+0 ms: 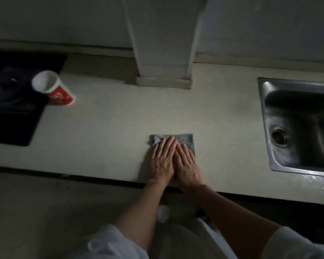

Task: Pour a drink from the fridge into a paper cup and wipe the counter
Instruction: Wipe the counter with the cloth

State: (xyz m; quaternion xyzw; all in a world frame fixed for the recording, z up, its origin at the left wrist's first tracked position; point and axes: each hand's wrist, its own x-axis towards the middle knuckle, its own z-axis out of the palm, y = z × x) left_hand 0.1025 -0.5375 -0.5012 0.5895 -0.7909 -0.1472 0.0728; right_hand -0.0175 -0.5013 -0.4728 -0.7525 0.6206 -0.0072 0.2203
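**Wiping step: both hands flat on the cloth**

Your left hand (162, 161) and right hand (187, 165) lie side by side, touching, fingers straight, pressing the grey cloth (183, 138) near the bench's (110, 124) front edge. Next, I judge, sweep it sideways under even pressure. The paper cup (52, 88) stands far left; its contents cannot be told.

I see both hands pressed flat on the grey cloth (183, 139) near the bench's (110, 128) front edge, left hand (162, 161) and right hand (187, 165) side by side, fingers straight and touching. Far left, the red-and-white paper cup (52, 88) stands at the black hob's (13, 113) corner, well apart from the cloth. There's a steel sink (269, 128) on the right and a pale pillar (163, 53) behind.
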